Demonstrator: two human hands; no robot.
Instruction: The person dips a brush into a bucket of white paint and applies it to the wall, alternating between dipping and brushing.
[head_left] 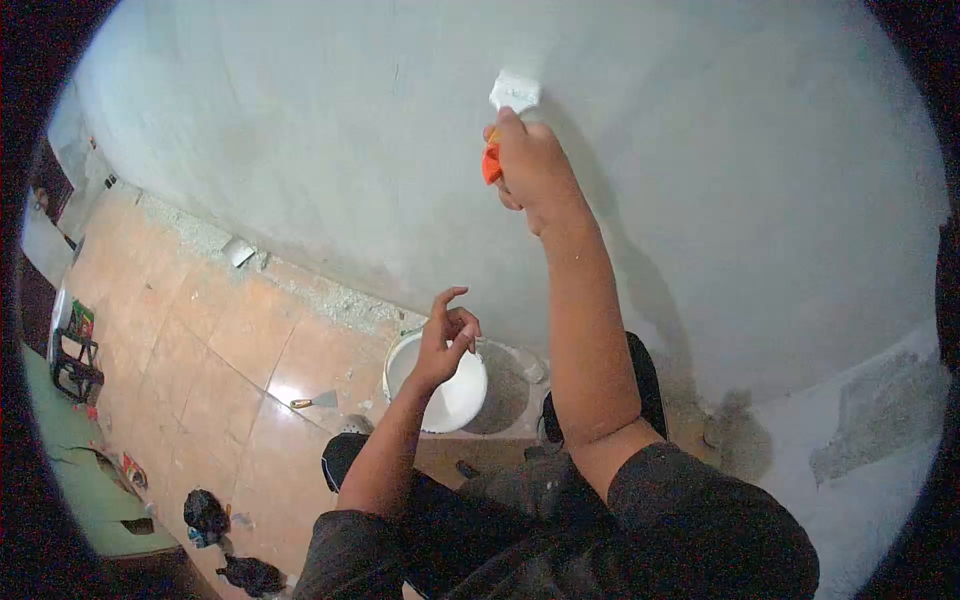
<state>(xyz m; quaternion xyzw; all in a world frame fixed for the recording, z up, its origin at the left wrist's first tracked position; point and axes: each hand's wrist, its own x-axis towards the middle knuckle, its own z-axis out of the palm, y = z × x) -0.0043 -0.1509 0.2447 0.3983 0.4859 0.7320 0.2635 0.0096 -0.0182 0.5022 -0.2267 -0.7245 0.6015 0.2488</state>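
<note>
My right hand (535, 165) is stretched up to the wall and closed around the orange handle of a putty knife (515, 92). Its wide blade is coated in white and lies against or very near the wall (330, 130); the exact contact cannot be made out. Lower down, my left hand (447, 335) hangs over a white bucket (400, 362), holding nothing, its fingers loosely bent and apart. Smooth white material fills part of the bucket, and my left forearm hides some of the rim.
On the tiled floor (190, 350) lies a second putty knife (315, 400). A metal blade (238, 251) rests among crumbled debris (345, 303) along the wall's foot. Black plastic bags (205, 515) and a dark plastic stool or rack (77, 365) are at the left.
</note>
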